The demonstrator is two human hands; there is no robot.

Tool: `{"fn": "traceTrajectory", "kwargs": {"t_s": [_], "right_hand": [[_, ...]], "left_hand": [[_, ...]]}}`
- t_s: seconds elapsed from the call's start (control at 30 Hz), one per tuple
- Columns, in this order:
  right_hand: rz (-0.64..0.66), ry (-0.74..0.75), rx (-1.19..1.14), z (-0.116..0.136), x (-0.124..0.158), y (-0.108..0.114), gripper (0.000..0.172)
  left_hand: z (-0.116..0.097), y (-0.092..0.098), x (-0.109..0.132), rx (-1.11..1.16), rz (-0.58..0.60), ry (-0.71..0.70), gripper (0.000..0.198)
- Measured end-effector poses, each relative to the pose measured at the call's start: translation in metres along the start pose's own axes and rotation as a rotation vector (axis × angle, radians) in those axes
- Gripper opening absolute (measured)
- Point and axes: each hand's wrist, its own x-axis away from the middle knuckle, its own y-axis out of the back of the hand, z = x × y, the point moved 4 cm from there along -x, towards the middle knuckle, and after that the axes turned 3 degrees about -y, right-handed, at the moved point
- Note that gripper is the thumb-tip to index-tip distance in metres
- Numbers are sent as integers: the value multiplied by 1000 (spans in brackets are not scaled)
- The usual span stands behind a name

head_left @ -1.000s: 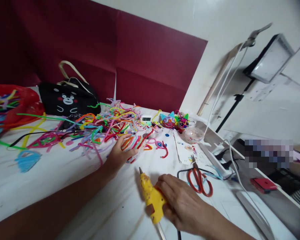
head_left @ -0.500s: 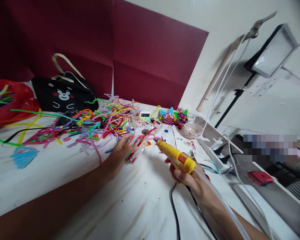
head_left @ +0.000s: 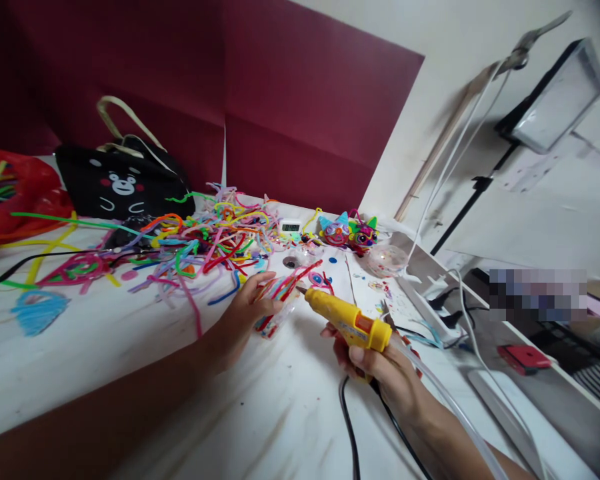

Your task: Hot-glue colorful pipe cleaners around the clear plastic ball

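Note:
My left hand is closed around a clear plastic piece wrapped with red, white and blue pipe cleaners; its exact shape is partly hidden by my fingers. A red strand sticks out from it toward the upper right. My right hand grips a yellow hot glue gun, with a long clear glue stick trailing from its back. The gun's nozzle points left and is at or very close to the wrapped piece; I cannot tell whether they touch. A black cord hangs below the gun.
A tangled heap of colourful pipe cleaners lies at the back left, before a black bag. Two decorated animal-face crafts, a small digital clock and a clear bowl stand behind. Scissors and a power strip are on the right.
The glue gun's nozzle has moved left and slightly down, closing the gap to the wrapped piece. Both hands keep their holds, and the camera view has shifted a little.

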Motion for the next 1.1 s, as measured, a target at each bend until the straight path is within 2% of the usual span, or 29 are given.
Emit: {"fn": "traceTrajectory", "kwargs": {"t_s": [0.23,0.57,0.87,1.1], "right_hand": [[16,-23,-32,-12,1,1,40],[80,-13,50,5,5,-4,42],[78,36,139,14,9,-6,40],[76,31,94,11,10,-8,40]], "left_hand": [[4,-1,-1,25,-1,-2,63],[6,0,1,22,24,33,65],[4,-2,2,43,4,45,70],[4,-3,3,48,-5,46,68]]}}
